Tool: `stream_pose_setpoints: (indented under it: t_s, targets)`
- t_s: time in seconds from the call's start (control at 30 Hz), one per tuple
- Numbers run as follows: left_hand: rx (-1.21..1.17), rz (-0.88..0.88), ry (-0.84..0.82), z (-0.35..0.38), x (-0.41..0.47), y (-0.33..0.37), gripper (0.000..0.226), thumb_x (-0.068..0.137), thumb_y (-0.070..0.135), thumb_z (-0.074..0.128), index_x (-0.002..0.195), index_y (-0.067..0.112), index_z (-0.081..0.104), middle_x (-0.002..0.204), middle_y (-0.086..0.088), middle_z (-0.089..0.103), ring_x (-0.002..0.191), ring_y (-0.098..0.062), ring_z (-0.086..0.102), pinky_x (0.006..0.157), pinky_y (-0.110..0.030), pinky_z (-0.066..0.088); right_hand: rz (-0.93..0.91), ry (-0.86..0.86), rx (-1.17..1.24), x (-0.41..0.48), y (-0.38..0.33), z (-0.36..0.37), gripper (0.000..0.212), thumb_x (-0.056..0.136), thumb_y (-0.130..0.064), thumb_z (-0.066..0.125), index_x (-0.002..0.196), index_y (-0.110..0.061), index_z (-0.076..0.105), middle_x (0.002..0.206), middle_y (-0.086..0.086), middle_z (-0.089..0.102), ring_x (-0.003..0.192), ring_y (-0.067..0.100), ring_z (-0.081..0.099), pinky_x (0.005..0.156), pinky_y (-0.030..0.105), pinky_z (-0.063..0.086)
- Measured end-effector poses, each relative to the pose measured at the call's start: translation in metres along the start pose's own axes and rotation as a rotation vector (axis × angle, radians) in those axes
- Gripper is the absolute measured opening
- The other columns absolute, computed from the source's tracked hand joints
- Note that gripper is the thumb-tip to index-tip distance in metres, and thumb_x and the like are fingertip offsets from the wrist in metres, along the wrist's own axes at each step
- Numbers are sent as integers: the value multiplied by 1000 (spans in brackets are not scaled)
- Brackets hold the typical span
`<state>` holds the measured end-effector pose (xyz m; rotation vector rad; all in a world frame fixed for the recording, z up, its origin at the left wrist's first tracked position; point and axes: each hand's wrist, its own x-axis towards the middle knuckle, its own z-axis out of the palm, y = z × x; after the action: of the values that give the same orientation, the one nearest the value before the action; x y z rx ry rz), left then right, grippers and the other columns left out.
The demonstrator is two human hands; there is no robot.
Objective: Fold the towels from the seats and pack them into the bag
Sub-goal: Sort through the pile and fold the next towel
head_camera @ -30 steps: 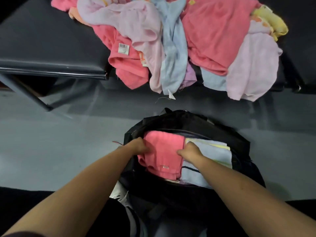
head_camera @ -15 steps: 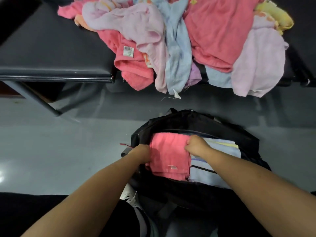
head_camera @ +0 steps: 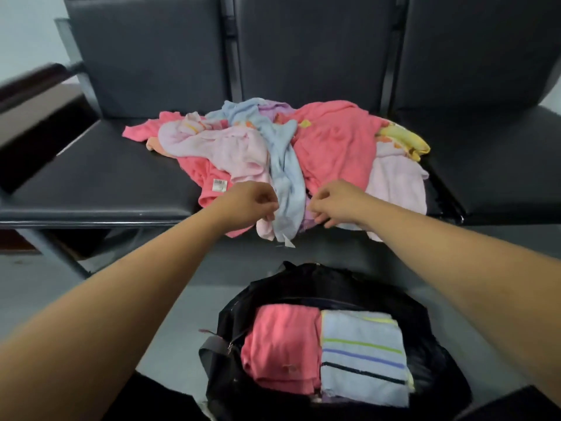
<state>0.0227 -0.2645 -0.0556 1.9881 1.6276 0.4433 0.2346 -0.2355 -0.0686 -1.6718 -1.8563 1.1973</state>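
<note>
A heap of loose towels (head_camera: 337,141) in pink, pale pink, light blue, purple and yellow lies on the middle black seat (head_camera: 100,177). A light blue towel (head_camera: 287,189) hangs over the seat's front edge. My left hand (head_camera: 252,202) is at that towel's left edge and my right hand (head_camera: 334,205) at its right edge, both with curled fingers; whether they hold cloth is unclear. Below, on the floor, the open black bag (head_camera: 303,275) holds a folded pink towel (head_camera: 282,344) beside a folded blue striped towel (head_camera: 364,360).
The row of black seats has tall backrests (head_camera: 309,50) behind the heap. A metal seat leg (head_camera: 57,253) slants down at the left. Grey floor (head_camera: 45,299) surrounds the bag. A dark wooden ledge (head_camera: 27,95) runs at the far left.
Both hands left the folded pink towel in the bag and reached up to the towels on the seat. The view tilted up, showing the backrests.
</note>
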Motion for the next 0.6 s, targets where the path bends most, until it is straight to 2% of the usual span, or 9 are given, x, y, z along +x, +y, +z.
stream_pose_setpoints:
  t_s: [0.07,0.13,0.2,0.23,0.33,0.37,0.43,0.53,0.6]
  targets:
    - [19,-17,98,-2,8,-1,8,97,20,60,101,19,67,98,7,71,84,-4,64,74,-21,44,-17,112,-64,5,-8,-24,10,92,-5,59,94,1,67,90,21,69,78,26,64,78,43,59]
    - [88,-51,114,3,20,-6,23,97,22,61,119,18,64,115,1,66,103,-15,60,85,-26,43,-34,237,-267,14,-7,-44,18,88,-8,65,99,7,66,101,23,70,86,31,63,80,44,55]
    - [132,-82,85,9,32,-8,37,95,21,62,131,19,58,126,-6,59,116,-25,56,92,-31,42,13,309,-448,19,-2,-54,46,88,-20,72,125,3,55,125,21,58,109,35,57,86,41,50]
    - [152,-89,53,12,37,-7,42,94,20,62,136,20,55,129,-8,56,118,-27,55,91,-31,41,58,315,-482,22,2,-57,62,88,-28,74,135,-2,45,134,21,48,115,37,53,84,39,47]
    - [247,-88,-35,21,51,-2,47,95,22,61,141,23,50,132,-8,50,116,-29,55,92,-34,44,123,279,-478,38,20,-57,92,84,-47,76,152,-12,25,145,25,31,122,38,49,80,34,41]
    - [262,-94,-30,22,55,-2,47,95,24,61,140,24,51,132,-8,50,116,-29,54,97,-38,45,107,274,-484,44,27,-54,92,84,-47,76,153,-14,25,143,25,34,121,39,51,81,35,43]
    - [260,-119,0,22,64,-6,45,93,26,61,137,26,52,130,-8,53,117,-30,53,102,-45,44,36,340,-504,54,40,-47,73,89,-34,71,148,-15,33,133,21,47,109,39,57,79,37,47]
    - [236,-128,22,18,73,-9,42,93,30,62,134,26,53,123,-5,58,114,-27,56,97,-44,47,-53,521,-460,62,48,-47,30,95,-15,57,124,-8,56,107,16,65,96,36,63,71,36,46]
    - [209,-136,36,17,76,-8,40,94,33,61,132,25,53,121,-5,60,111,-26,57,95,-44,49,-103,582,-358,62,43,-54,21,95,-11,56,113,-5,64,101,14,68,93,32,63,72,35,47]
